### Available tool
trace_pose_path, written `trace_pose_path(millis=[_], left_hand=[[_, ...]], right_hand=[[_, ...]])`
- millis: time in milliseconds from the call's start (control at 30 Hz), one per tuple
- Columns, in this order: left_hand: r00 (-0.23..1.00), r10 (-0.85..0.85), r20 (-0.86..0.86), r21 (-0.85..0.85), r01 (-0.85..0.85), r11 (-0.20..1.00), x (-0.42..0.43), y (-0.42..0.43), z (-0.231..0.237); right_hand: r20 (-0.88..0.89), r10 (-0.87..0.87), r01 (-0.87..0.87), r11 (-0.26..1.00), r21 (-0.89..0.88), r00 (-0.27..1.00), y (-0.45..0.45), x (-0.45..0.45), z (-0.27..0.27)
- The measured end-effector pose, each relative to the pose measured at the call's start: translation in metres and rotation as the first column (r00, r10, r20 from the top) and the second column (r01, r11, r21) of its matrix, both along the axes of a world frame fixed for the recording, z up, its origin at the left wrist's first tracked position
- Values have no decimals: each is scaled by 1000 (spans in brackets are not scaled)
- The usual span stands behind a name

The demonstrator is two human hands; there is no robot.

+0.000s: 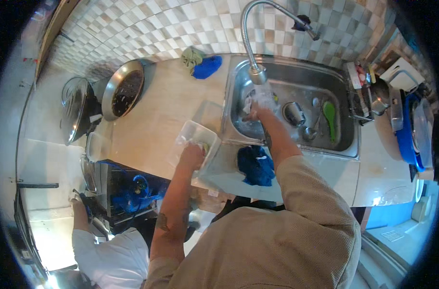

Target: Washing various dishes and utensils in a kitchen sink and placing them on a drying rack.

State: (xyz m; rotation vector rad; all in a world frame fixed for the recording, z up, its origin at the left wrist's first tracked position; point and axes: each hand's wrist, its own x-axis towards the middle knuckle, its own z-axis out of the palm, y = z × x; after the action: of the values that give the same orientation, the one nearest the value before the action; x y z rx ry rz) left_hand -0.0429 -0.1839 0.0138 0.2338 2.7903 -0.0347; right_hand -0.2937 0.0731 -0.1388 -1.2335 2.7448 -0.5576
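Observation:
My left hand reaches into a translucent plastic container on the counter, left of the sink. Foam and a bit of something greenish show beside its fingers, and its grip is hidden. Under the running faucet, my right hand is inside the stainless steel sink. Splashing water and white suds cover its fingertips, so I cannot tell what it holds. To its right in the basin lie a metal cup on its side, a green spatula or spoon, and a small metal ladle or spoon.
A dark blue cloth lies at the counter's front edge. Green and blue cloths rest by the tiled wall. A used pan leans at left. Dishes in a blue basin stand at right. Another person works at lower left.

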Motion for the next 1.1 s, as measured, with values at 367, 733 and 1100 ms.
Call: trace_pose_path(millis=[367, 733, 1100], left_hand=[[970, 213, 113, 281, -237, 930, 2, -25, 23], [793, 549, -264, 916, 28, 400, -61, 159, 83], [979, 163, -120, 918, 47, 394, -73, 247, 40]], right_hand=[[228, -124, 119, 992, 37, 966, 4, 64, 64], [715, 683, 922, 165, -350, 149, 53, 142, 185], [934, 356, 863, 465, -198, 23, 144, 130, 157]])
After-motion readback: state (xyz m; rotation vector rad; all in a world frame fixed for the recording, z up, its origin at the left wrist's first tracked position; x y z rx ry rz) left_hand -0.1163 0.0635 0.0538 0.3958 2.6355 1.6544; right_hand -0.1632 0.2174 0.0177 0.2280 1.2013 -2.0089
